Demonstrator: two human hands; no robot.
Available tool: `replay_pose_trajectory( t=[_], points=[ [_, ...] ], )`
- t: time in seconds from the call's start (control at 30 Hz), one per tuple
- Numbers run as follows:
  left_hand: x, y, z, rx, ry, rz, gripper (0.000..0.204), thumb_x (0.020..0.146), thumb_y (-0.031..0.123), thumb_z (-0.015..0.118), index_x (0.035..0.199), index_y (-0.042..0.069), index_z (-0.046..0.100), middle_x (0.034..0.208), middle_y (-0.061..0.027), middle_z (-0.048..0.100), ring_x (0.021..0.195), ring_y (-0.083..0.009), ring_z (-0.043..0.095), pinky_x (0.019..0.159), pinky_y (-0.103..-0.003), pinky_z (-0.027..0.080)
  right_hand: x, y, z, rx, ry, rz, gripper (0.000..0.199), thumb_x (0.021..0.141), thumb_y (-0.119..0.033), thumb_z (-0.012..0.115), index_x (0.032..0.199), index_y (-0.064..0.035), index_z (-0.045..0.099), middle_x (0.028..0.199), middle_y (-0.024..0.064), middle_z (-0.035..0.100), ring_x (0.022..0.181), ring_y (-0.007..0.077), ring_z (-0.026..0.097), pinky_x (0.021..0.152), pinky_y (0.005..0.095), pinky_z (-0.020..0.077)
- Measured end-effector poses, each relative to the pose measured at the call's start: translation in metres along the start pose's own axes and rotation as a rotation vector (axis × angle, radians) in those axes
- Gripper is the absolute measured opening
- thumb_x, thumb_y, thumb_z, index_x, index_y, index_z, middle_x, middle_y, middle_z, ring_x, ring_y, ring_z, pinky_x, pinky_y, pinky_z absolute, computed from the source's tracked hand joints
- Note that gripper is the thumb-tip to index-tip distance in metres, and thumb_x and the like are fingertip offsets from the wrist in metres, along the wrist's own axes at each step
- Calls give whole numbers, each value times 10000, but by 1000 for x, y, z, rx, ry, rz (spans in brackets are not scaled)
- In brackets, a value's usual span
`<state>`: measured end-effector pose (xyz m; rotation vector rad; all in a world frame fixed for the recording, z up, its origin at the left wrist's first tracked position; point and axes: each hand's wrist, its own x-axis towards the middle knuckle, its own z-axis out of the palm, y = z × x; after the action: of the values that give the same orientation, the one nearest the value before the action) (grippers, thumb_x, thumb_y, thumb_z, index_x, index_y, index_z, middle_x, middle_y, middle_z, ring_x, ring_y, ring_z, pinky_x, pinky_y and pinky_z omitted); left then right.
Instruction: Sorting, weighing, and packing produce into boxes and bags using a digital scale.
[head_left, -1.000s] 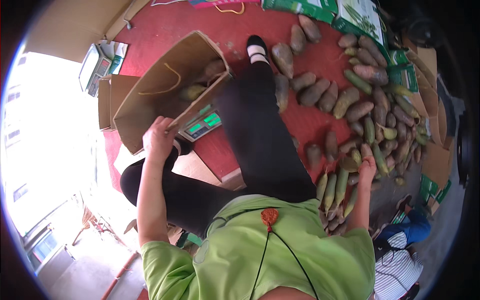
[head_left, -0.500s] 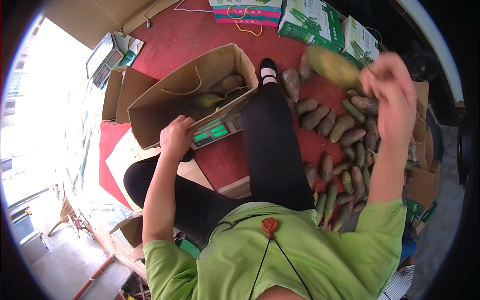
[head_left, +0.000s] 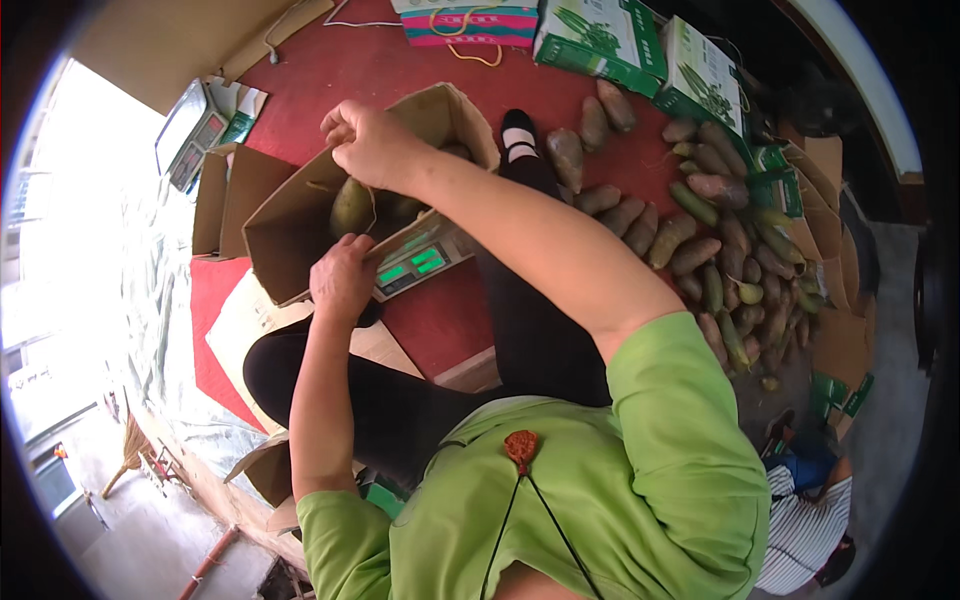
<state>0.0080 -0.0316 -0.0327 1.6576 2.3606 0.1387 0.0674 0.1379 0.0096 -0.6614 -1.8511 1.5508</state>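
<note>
Left grip [head_left: 343,280]: we clasp the cardboard bag's [head_left: 273,238] rim
Right grip [head_left: 352,138]: half-curled above a vegetable [head_left: 349,210]; whether holding, we cannot tell

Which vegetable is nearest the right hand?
The leftmost green vegetable in the cardboard box, just below the right hand; the others inside lie farther right, and the floor vegetables farther still.

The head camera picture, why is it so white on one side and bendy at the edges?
In the head view, bright glare bleaches the left side; in that same head view, the fisheye lens bends the white strip at upper right, the corners are black, and the cardboard box looks shadowy inside.
</note>
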Motion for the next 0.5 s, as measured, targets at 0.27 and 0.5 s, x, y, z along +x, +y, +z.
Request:
replay_pose_trajectory(
  t=[0.27, 0.5],
  points=[
    [6, -8, -3, 25, -27, -15, 252, 747, 149, 626, 995, 105, 605, 1016, -108, 605, 913, -339, 591, 738, -422, 486, -69, -5, -195, -151, 33, -50, 257, 819, -95, 554, 1044, 9, 623, 947, 110, 673, 801, 158, 641, 701, 265, 508],
    [9, -3, 5, 52, -14, 34, 202, 770, 164, 616, 955, 86, 596, 975, -118, 605, 885, -352, 591, 705, -430, 468, -259, 66, -331, -237, 472, 632, 242, 858, -120, 551, 1086, -50, 596, 915, 35, 643, 793, 93, 586, 601, 229, 440]
  ],
)
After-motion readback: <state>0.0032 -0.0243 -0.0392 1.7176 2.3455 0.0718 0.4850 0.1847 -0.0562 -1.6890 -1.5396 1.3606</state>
